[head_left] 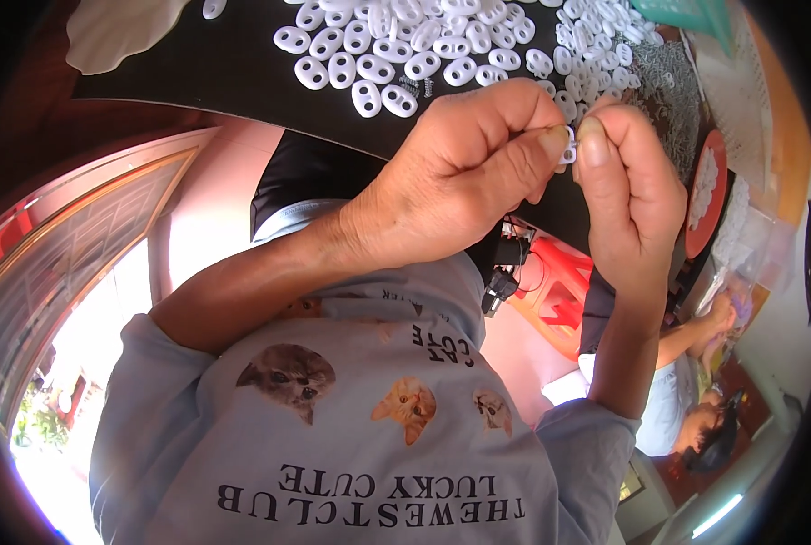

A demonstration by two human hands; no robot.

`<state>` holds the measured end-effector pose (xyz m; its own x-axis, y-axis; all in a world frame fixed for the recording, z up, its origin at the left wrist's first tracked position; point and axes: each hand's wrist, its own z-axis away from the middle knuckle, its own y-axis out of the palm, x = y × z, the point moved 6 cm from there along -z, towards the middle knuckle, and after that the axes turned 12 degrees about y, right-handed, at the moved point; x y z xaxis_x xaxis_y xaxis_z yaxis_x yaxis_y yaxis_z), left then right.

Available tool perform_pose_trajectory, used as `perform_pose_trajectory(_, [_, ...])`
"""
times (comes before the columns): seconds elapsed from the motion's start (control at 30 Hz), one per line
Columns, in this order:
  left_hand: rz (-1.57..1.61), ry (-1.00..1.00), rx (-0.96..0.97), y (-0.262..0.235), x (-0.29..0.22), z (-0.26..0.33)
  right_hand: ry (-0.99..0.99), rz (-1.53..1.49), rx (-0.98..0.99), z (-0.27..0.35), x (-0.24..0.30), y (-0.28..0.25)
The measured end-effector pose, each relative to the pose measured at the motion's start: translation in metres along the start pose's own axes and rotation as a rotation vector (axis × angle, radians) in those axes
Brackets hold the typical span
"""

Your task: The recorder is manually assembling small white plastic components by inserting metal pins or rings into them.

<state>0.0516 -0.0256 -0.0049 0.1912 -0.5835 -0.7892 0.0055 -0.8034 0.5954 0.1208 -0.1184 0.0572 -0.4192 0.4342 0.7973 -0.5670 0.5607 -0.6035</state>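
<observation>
My left hand [464,173] is closed, its thumb and finger pinching a small white plastic two-hole cord lock piece [568,156]. Against the right side of that piece, the thumb and bent forefinger of my right hand [632,177] press together; whatever lies between them is hidden. Both hands are raised just over the near edge of the dark table. Beyond them spreads a heap of loose white two-hole cord lock pieces [392,50]. A few small metal springs [414,87] lie at the near side of that heap.
Smaller white plastic parts [596,41] and a pile of grey metal springs [664,77] cover the table's right side, near a green tray [687,14]. A red tray [707,195] holds white parts. Below is a red stool [560,286]. Another person [687,409] sits at the right.
</observation>
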Motion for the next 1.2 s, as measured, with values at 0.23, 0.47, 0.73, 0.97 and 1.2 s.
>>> perform_pose_trajectory(0.23, [-0.058, 0.022, 0.028, -0.001, -0.001, -0.001, 0.163, -0.022, 0.045, -0.002, 0.002, 0.001])
perform_pose_trajectory(0.47, [0.019, 0.007, 0.016, -0.003, -0.002, -0.001, 0.431, -0.294, 0.080, 0.000, -0.012, 0.000])
perform_pose_trajectory(0.73, [0.075, 0.046, 0.035, -0.002, -0.001, 0.000, 0.057, 0.218, -0.078, -0.038, -0.010, -0.025])
perform_pose_trajectory(0.97, [0.006, 0.021, 0.046, 0.001, -0.003, -0.002, -0.123, 0.634, -0.051, -0.088, -0.011, -0.015])
perform_pose_trajectory(1.2, [0.019, 0.023, 0.043, -0.002, -0.001, -0.004, -0.113, 0.717, 0.065, -0.097, -0.014, -0.003])
